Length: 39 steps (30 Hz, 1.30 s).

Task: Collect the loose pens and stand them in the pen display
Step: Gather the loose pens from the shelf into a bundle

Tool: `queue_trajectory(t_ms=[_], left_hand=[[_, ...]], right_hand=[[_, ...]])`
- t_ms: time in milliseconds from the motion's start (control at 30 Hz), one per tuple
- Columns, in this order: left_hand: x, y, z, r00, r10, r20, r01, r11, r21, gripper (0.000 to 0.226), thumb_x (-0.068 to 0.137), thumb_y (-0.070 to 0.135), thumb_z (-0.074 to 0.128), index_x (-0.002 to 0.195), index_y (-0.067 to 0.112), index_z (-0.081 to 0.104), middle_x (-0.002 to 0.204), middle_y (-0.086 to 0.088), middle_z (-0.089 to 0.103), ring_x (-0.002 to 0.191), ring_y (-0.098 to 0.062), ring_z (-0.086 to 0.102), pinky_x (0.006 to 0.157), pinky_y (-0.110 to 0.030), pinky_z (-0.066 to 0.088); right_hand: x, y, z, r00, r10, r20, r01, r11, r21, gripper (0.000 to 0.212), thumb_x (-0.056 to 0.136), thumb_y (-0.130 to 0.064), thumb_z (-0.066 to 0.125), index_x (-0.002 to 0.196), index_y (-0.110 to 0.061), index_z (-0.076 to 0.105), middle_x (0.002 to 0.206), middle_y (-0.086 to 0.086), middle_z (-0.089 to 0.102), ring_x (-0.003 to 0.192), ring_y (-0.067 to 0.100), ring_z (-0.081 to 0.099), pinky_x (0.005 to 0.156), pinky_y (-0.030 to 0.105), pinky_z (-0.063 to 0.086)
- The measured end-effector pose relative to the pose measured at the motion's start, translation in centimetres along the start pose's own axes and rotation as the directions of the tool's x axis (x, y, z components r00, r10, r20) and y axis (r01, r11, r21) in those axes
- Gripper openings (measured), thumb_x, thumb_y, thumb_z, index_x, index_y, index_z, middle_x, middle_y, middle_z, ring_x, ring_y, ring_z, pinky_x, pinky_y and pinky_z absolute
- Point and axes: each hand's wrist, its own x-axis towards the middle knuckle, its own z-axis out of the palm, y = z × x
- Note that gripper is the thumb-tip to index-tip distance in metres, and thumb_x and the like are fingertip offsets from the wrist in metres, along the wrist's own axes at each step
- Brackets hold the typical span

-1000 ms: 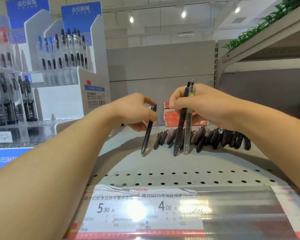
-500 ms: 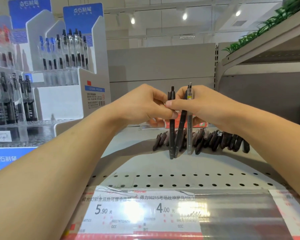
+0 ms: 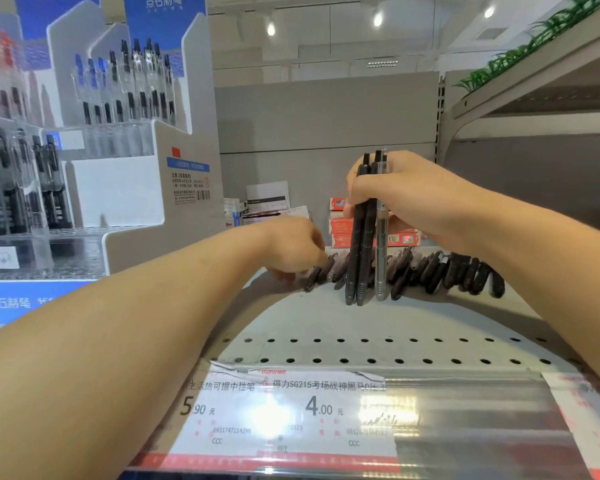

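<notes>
Three slim plastic pens [image 3: 364, 233], two black and one clear, upright in right hand [image 3: 406, 195], fingers wrapped round upper barrels. Left hand [image 3: 291, 249] reaches row of loose dark pens [image 3: 440, 268] on grey perforated shelf [image 3: 326, 320]; pinch unclear. Judged light, stiff, smooth; take mid-barrel. White pen display [image 3: 125, 140] at left.

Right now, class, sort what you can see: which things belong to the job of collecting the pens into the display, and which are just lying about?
Part of the job:
- loose pens lying on the shelf
- three pens bunched upright in the right hand
- left hand reaching into the row
- pen display

Just lying about:
- red boxes
- price labels
- green plants
</notes>
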Motion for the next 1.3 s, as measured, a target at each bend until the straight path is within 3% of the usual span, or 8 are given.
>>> queue_trajectory(t_ms=[100, 233, 533, 667, 800, 1033, 1133, 1300], left_hand=[[0.8, 0.0, 0.4, 0.999, -0.021, 0.034, 0.018, 0.996, 0.085, 0.032, 0.098, 0.038, 0.054, 0.122, 0.020, 0.065, 0.105, -0.003, 0.070, 0.097, -0.023, 0.066, 0.083, -0.034, 0.053], [1.3, -0.1, -0.1, 0.984, -0.122, 0.128, 0.135, 0.987, -0.093, 0.030, 0.095, 0.034, 0.060, 0.122, 0.020, 0.062, 0.092, -0.002, 0.065, 0.071, -0.018, 0.065, 0.051, -0.023, 0.055], [-0.9, -1.7, -1.9, 0.970, -0.164, 0.182, 0.200, 0.958, -0.204, 0.036, 0.082, 0.029, 0.080, 0.115, 0.018, 0.070, 0.052, 0.006, 0.062, 0.042, -0.010, 0.052, 0.050, -0.018, 0.048], [-1.9, -1.5, -3.1, 0.996, -0.076, -0.040, 0.056, 0.931, -0.360, 0.019, 0.087, 0.027, 0.076, 0.103, 0.019, 0.073, 0.075, 0.001, 0.067, 0.049, -0.007, 0.057, 0.052, -0.017, 0.049], [-3.3, -0.4, -4.0, 0.985, 0.159, -0.072, -0.167, 0.739, -0.652, 0.015, 0.093, 0.019, 0.070, 0.101, 0.008, 0.071, 0.079, 0.001, 0.069, 0.067, -0.016, 0.067, 0.065, -0.024, 0.056], [-4.0, 1.2, -3.4, 0.947, 0.312, -0.083, -0.299, 0.752, -0.588, 0.014, 0.092, 0.017, 0.070, 0.103, 0.011, 0.075, 0.097, -0.013, 0.074, 0.073, -0.015, 0.072, 0.068, -0.022, 0.057], [-4.4, 1.0, -3.8, 0.946, 0.320, -0.057, -0.287, 0.738, -0.611, 0.013, 0.087, 0.025, 0.070, 0.094, 0.018, 0.078, 0.098, -0.010, 0.076, 0.079, -0.018, 0.074, 0.068, -0.024, 0.057], [-1.7, -0.9, -2.6, 0.989, 0.052, -0.136, -0.091, 0.951, -0.297, 0.017, 0.093, 0.034, 0.060, 0.097, 0.025, 0.073, 0.088, 0.003, 0.075, 0.071, -0.012, 0.072, 0.057, -0.022, 0.054]], right_hand=[[-0.1, 0.1, -0.1, 1.000, -0.016, 0.023, 0.016, 1.000, 0.002, 0.025, 0.090, -0.018, 0.062, 0.066, -0.024, 0.058, 0.059, -0.013, 0.055, 0.056, 0.008, 0.050, 0.067, 0.031, 0.044], [-0.1, 0.5, 0.2, 0.999, -0.023, 0.044, 0.020, 0.998, 0.062, 0.011, 0.089, -0.015, 0.070, 0.083, -0.023, 0.066, 0.072, -0.005, 0.065, 0.069, 0.011, 0.066, 0.066, 0.028, 0.052], [0.1, 0.8, -0.2, 0.999, 0.022, 0.048, -0.026, 0.995, 0.097, 0.010, 0.090, -0.015, 0.073, 0.088, -0.023, 0.067, 0.065, -0.011, 0.066, 0.060, 0.005, 0.066, 0.052, 0.015, 0.050], [0.1, 0.8, -0.3, 0.999, 0.030, 0.043, -0.032, 0.998, 0.059, 0.021, 0.089, -0.018, 0.073, 0.071, -0.026, 0.067, 0.061, -0.009, 0.064, 0.060, 0.008, 0.064, 0.065, 0.028, 0.050], [0.1, 0.9, -0.2, 0.998, 0.067, 0.001, -0.067, 0.995, 0.078, 0.014, 0.089, -0.022, 0.072, 0.076, -0.027, 0.071, 0.070, -0.005, 0.064, 0.070, 0.013, 0.063, 0.074, 0.036, 0.050], [-0.3, 0.2, 0.1, 0.999, 0.049, -0.004, -0.048, 0.996, 0.075, 0.028, 0.092, -0.027, 0.071, 0.101, -0.001, 0.063, 0.086, 0.014, 0.070, 0.079, 0.025, 0.072, 0.082, 0.047, 0.059], [-0.4, -0.1, 0.0, 0.999, 0.036, -0.031, -0.034, 0.998, 0.055, 0.019, 0.089, -0.028, 0.075, 0.090, -0.012, 0.065, 0.087, 0.013, 0.069, 0.090, 0.034, 0.072, 0.097, 0.058, 0.053], [-0.4, -0.2, 0.1, 0.998, 0.052, -0.047, -0.046, 0.992, 0.120, 0.024, 0.086, -0.019, 0.075, 0.069, -0.026, 0.058, 0.075, -0.002, 0.060, 0.087, 0.028, 0.068, 0.100, 0.059, 0.051]])
